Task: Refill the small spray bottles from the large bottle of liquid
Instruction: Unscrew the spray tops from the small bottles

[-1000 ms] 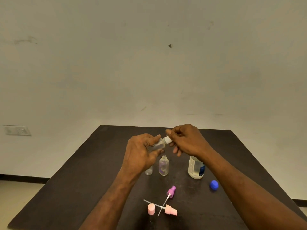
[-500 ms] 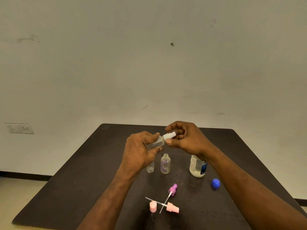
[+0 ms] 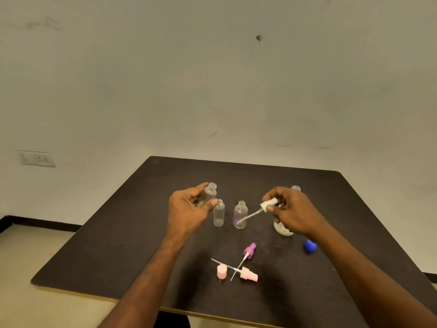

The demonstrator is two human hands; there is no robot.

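Prep stage imo: all 3 small bottles are uncapped, nothing poured yet afaict. Left hand (image 3: pixel 189 209) is curled round one open small bottle (image 3: pixel 209 194), held above the table (image 3: pixel 118 245). Right hand (image 3: pixel 293 213) pinches the white sprayer (image 3: pixel 268 205), off at 3 o'clock. Large bottle (image 3: pixel 282 229) sits behind that hand, blue cap (image 3: pixel 309 246) off.

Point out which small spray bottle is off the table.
The one the left hand holds, the clear bottle, uncapped. The other two small bottles stand on the table.
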